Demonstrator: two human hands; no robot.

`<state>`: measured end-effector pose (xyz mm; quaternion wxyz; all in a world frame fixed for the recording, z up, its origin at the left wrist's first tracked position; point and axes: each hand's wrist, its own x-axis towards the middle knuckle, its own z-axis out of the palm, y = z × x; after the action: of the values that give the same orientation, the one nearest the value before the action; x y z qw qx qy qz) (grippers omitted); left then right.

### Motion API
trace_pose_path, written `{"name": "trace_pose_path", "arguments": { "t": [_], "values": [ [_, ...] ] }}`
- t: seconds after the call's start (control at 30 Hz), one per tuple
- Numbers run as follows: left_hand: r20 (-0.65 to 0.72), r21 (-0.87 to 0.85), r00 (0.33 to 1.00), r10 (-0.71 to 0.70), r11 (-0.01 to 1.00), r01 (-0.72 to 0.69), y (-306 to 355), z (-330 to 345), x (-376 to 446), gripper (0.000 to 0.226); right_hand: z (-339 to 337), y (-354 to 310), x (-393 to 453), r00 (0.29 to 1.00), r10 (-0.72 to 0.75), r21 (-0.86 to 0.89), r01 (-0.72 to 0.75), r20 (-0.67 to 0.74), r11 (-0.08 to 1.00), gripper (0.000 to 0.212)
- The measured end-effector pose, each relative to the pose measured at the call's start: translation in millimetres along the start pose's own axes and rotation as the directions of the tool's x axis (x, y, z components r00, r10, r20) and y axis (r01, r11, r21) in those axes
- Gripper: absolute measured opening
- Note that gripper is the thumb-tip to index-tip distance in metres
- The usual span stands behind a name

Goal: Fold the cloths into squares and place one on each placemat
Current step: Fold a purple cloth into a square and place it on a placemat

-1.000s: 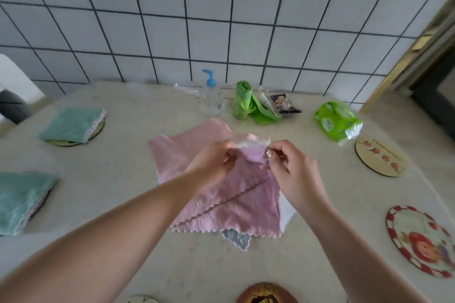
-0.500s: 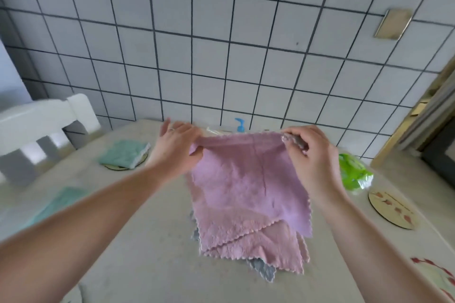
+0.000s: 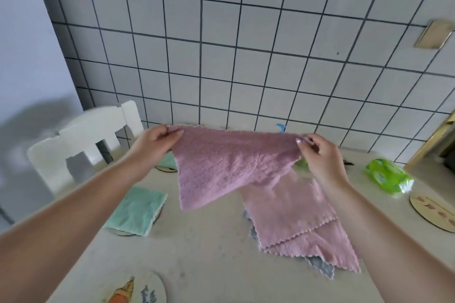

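I hold a mauve-pink cloth (image 3: 229, 165) up in the air above the table, stretched by its top edge. My left hand (image 3: 154, 142) pinches its left corner and my right hand (image 3: 320, 152) pinches its right corner. Below it on the table lies a pile of more pink cloths (image 3: 300, 219) with a grey-blue one (image 3: 320, 267) peeking out underneath. A folded mint cloth (image 3: 136, 210) lies on a round placemat at the left. A second mint cloth (image 3: 167, 161) lies on another placemat farther back, partly hidden by my left hand.
Bare round placemats sit at the right edge (image 3: 433, 211) and at the near edge (image 3: 142, 289). A green plastic pack (image 3: 389, 177) lies at the right rear. A white chair (image 3: 83, 140) stands at the table's left. The tiled wall is close behind.
I lifted the top pink cloth off the pile and spread my hands apart, stretching it wide. My head tilted up and turned left, so more wall shows.
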<state>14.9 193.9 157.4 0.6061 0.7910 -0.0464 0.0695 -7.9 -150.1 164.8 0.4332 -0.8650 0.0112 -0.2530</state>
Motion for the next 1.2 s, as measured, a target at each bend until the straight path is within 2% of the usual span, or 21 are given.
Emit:
{"name": "trace_pose_path", "arguments": {
  "t": [0.13, 0.2, 0.3, 0.4, 0.5, 0.63, 0.83, 1.03, 1.2],
  "values": [
    [0.045, -0.054, 0.999, -0.012, 0.998, 0.015, -1.9, -35.3, -31.9, 0.025, 13.0, -22.7, -49.0, 0.998, -0.032, 0.043, 0.029, 0.056, 0.999, 0.015],
    [0.106, -0.053, 0.994, -0.035, 0.998, 0.04, -18.0, -46.6, -54.9, 0.022, 23.0, -24.9, -85.7, 0.994, 0.005, 0.1, -0.016, 0.107, 0.995, 0.013],
    [0.173, -0.047, 0.976, -0.133, 0.989, 0.143, -60.1, -54.1, -99.2, 0.015, 43.9, -14.0, -146.0, 0.973, 0.102, 0.071, -0.119, 0.207, 0.99, 0.021],
    [0.214, -0.006, 0.935, -0.283, 0.957, 0.291, -113.6, -58.4, -145.9, 0.014, 64.9, 14.7, -203.7, 0.926, 0.206, -0.041, -0.203, 0.316, 0.978, 0.033],
    [0.257, 0.068, 0.87, -0.421, 0.906, 0.419, -159.6, -60.9, -189.0, 0.015, 77.4, 40.8, -257.7, 0.858, 0.334, -0.105, -0.318, 0.39, 0.942, 0.02],
    [0.261, 0.089, 0.817, -0.514, 0.856, 0.51, -195.1, -60.7, -229.7, 0.021, 85.1, 51.2, -303.0, 0.783, 0.429, -0.192, -0.384, 0.449, 0.903, 0.022],
    [0.225, 0.135, 0.797, -0.56, 0.828, 0.544, -210.6, -52.8, -228.1, 0.027, 92.7, 52.3, -307.3, 0.72, 0.52, -0.329, -0.406, 0.46, 0.852, 0.022],
    [0.176, 0.136, 0.787, -0.591, 0.806, 0.576, -219.1, -31.5, -183.0, 0.022, 111.5, 64.9, -267.8, 0.735, 0.56, -0.31, -0.468, 0.384, 0.827, 0.019],
    [0.142, 0.262, 0.814, -0.564, 0.814, 0.519, -225.5, -15.4, -149.4, 0.022, 126.2, 80.5, -245.6, 0.701, 0.62, -0.323, -0.53, 0.354, 0.784, 0.027]
  ]
}}
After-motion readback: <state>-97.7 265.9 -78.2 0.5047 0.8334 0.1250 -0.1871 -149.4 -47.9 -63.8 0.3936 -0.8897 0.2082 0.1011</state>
